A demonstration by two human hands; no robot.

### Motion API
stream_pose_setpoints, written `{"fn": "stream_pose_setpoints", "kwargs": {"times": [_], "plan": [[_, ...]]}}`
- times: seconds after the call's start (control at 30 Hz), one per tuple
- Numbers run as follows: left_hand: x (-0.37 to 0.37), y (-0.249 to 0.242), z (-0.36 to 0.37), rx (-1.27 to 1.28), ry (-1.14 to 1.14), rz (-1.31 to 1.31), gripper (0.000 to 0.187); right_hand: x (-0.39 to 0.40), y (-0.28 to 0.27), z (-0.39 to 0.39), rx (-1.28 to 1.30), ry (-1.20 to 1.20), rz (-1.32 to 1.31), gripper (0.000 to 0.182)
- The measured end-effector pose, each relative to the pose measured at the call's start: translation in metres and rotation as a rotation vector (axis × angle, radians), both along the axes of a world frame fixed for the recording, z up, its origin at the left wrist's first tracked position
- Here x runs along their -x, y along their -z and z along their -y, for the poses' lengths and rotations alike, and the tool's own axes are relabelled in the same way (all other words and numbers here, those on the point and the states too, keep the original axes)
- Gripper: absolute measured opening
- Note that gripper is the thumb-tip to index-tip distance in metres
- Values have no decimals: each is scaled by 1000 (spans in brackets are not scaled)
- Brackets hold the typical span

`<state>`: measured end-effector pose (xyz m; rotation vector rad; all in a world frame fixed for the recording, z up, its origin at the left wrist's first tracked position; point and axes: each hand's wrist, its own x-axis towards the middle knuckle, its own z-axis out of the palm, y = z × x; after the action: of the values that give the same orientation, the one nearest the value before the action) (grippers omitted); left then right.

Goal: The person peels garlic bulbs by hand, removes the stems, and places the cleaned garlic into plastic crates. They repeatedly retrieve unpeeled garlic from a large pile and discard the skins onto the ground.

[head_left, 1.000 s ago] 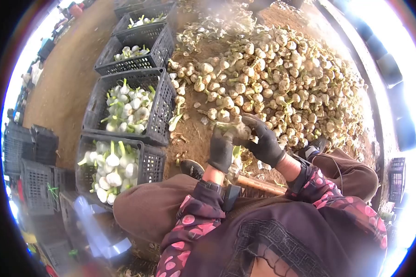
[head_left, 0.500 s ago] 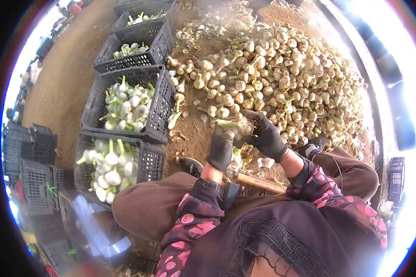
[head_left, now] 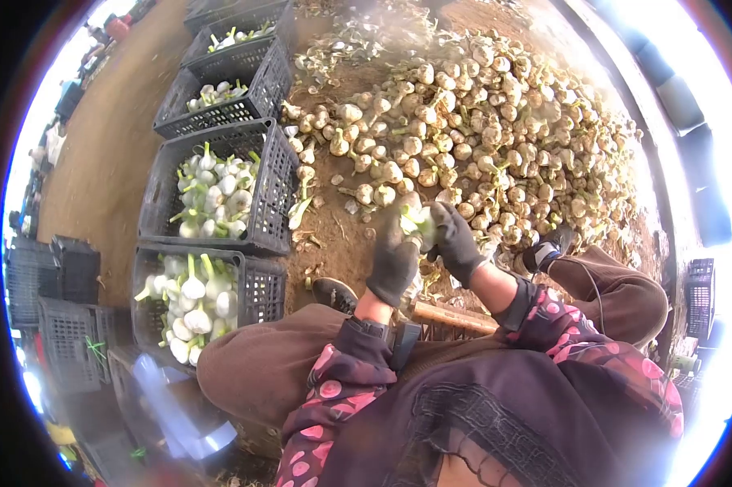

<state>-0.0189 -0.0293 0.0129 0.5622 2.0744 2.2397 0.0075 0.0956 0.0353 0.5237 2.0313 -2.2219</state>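
A garlic bulb [head_left: 417, 222] held up by both sides

The person sits low, with legs spread over the dirt floor [head_left: 325, 256]. The left hand [head_left: 393, 261] and the right hand [head_left: 457, 245] wear dark gloves. The left hand is curled around the left side of the garlic bulb. The right hand pinches it from the right, but the tips of its fingers are hard to see. The bulb looks pale green and white, and it is up off the floor, just short of the big garlic pile [head_left: 516, 130].

That pile is far and to the right, and its bulbs look brown and dirty. On the left is a row of black crates. The near crate [head_left: 262, 294] and the next crate [head_left: 273, 188] hold cleaner, whiter bulbs with green stems. A wooden bar [head_left: 457, 316] lies near, between the legs.

My guess is that the step in hand is cleaning this one bulb by pulling off its old skin. The next move seems to call for a firm hold with the left hand and a small, careful tug with the right.
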Motion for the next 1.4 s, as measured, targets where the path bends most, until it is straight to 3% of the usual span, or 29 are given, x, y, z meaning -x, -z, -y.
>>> {"fn": "stream_pose_setpoints", "kwargs": {"times": [0.07,0.13,0.17,0.2,0.27,0.3,0.4,0.47,0.53,0.57,0.6,0.67,0.7,0.73,0.8,0.83,0.87,0.93,1.0,1.03,1.07,1.13,1.17,1.23,1.4], "plan": [[-1,2,2,48,1,-54,51,-1,23,-4,-64,61,-33,29],[-3,-3,7,-208,77,306,47,3,34,-14,-326,-293,-127,29],[-5,-6,8,-335,111,488,45,5,33,-4,-320,-238,-210,27],[-6,-9,8,-333,112,490,45,5,29,-2,-318,-236,-208,27],[-9,-12,8,-371,81,660,43,5,11,0,648,25,263,30],[-10,-8,9,-371,80,665,43,6,13,-5,737,-30,304,33],[-6,3,14,-315,139,762,28,5,21,-14,933,-244,166,34],[-6,6,15,-412,134,801,25,2,25,-14,964,-199,204,34],[-7,8,13,-515,122,846,23,-1,42,-16,571,-167,49,36],[-8,9,9,-459,79,735,24,4,40,-20,789,-127,178,39],[-8,11,7,-405,34,624,25,3,37,-24,787,-130,180,39],[-4,15,11,-33,26,590,20,1,23,-30,312,-230,88,46],[-6,9,10,197,-41,372,17,1,25,-32,320,-189,156,51],[-10,14,9,195,-43,375,17,-2,24,-35,319,-190,160,51],[-13,22,7,529,-97,-38,17,-8,10,-34,303,-204,41,53],[-14,22,4,831,-55,0,19,-12,-4,-33,324,-239,112,55],[-15,32,2,1058,78,143,27,-13,-11,-30,425,-374,10,54],[-13,74,2,1224,529,314,40,-9,10,-26,451,-323,-69,50],[-25,57,8,1242,403,373,59,8,1,-29,619,-308,-34,42],[-24,46,14,1260,321,315,72,9,-10,-35,552,-308,20,37],[-17,35,14,1350,214,369,63,11,7,-40,600,-268,-66,32],[-3,33,31,1027,117,467,60,3,11,-44,513,-161,-35,28],[-7,49,31,861,116,408,42,2,14,-43,460,-152,-47,27],[-6,63,23,381,258,517,45,3,23,-38,480,-152,-57,27],[-11,75,2,37,150,407,58,0,5,-29,188,-341,-19,23]]}}
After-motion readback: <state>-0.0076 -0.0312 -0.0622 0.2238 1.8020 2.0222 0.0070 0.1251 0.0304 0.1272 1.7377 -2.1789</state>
